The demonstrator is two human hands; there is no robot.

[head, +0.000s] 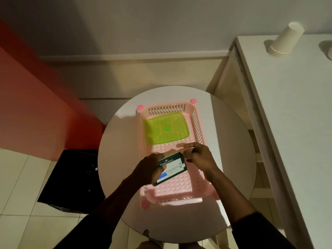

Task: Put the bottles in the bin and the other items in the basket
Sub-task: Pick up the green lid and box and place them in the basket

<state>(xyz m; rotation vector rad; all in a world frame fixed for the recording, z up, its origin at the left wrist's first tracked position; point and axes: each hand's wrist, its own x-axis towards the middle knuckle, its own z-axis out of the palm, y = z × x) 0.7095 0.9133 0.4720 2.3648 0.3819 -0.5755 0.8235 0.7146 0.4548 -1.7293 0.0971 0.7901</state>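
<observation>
Pink basket sits mid-tabletop, with a green lid at its far end. My left hand grips the box by its left end; my right hand pinches its far right corner, over the basket's near half. I'd lower it flat beside the lid, then release both hands together.

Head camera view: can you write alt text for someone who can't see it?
A person's left hand holds a green box over a pink basket on a round table, the right hand at the box's corner. A green lid lies in the basket; a black bin stands on the floor left.
</observation>
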